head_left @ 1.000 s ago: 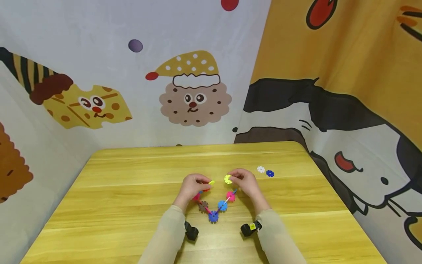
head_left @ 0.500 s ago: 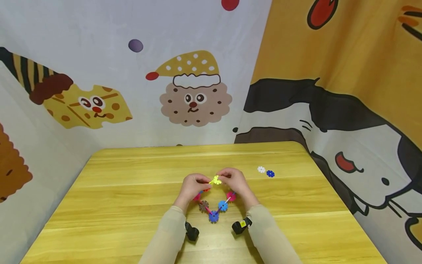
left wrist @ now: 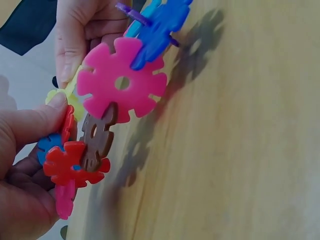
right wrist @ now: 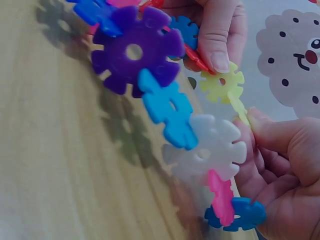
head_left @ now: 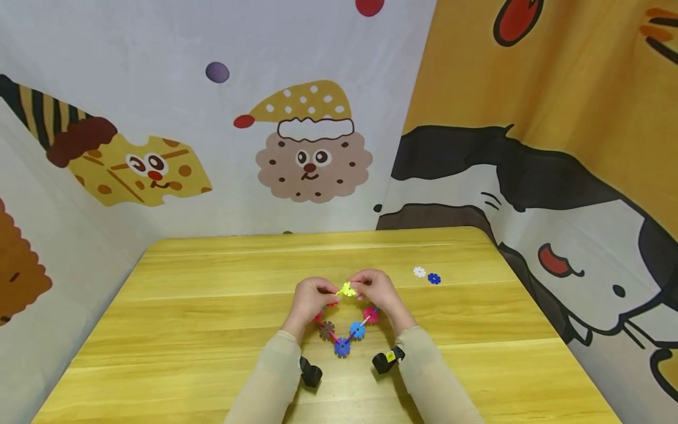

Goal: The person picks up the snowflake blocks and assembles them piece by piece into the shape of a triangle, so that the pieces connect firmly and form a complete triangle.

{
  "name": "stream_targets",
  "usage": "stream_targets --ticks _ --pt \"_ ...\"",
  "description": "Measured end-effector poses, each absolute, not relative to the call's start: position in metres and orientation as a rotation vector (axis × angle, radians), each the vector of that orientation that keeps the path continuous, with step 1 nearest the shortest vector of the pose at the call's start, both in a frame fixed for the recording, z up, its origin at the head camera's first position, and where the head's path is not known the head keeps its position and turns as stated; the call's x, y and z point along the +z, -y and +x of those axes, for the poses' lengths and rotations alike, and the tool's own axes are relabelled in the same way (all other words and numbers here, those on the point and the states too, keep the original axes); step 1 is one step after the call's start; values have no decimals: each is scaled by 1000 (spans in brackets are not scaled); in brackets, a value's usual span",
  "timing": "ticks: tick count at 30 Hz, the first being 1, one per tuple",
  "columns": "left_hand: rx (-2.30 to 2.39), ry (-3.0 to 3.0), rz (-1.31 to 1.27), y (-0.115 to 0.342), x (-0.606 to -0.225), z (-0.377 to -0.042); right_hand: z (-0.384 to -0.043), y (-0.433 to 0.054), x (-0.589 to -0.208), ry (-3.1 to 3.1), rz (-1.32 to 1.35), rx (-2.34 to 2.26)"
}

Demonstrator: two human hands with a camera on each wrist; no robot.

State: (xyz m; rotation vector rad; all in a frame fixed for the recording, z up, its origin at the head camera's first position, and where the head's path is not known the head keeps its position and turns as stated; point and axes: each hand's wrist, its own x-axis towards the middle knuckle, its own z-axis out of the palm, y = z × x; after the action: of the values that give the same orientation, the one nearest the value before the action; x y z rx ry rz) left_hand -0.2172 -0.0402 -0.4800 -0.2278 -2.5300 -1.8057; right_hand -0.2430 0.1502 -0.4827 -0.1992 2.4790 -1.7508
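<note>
A chain of colourful notched plastic discs hangs in a loop between the hands, with a dark blue disc [head_left: 342, 347] at its lowest part. At the chain's left end, my left hand [head_left: 311, 301] pinches a yellow disc [right wrist: 220, 84] beside a red one. My right hand [head_left: 377, 291] holds a second yellow disc [right wrist: 239, 107] between thumb and fingers. The two yellow discs meet edge to edge, crosswise. Near the right palm is the chain's other end, a blue disc [right wrist: 242, 214] joined to a pink one [right wrist: 221, 197].
A white disc [head_left: 419, 272] and a blue disc [head_left: 434, 278] lie on the wooden table [head_left: 212, 330], right of the hands. Behind the table hangs a printed curtain [head_left: 312, 47]. A black wrist camera [head_left: 388, 359] sits on each arm.
My right hand has moved left, bringing its yellow disc against the one in my left hand. The left hand has stayed nearly still. Over the last half second little differs.
</note>
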Motion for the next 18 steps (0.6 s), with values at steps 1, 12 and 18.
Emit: stream_targets --ticks 1,12,18 --pt "-1803 2530 -228 40 -480 -217 -243 -150 -482 -2473 -201 -1748" --pt "-1796 2613 -311 41 -481 -220 -246 -154 -483 -2396 -291 -1745" --pt "-1841 2680 -365 42 -474 -222 -247 -155 -483 -2414 -324 -1753"
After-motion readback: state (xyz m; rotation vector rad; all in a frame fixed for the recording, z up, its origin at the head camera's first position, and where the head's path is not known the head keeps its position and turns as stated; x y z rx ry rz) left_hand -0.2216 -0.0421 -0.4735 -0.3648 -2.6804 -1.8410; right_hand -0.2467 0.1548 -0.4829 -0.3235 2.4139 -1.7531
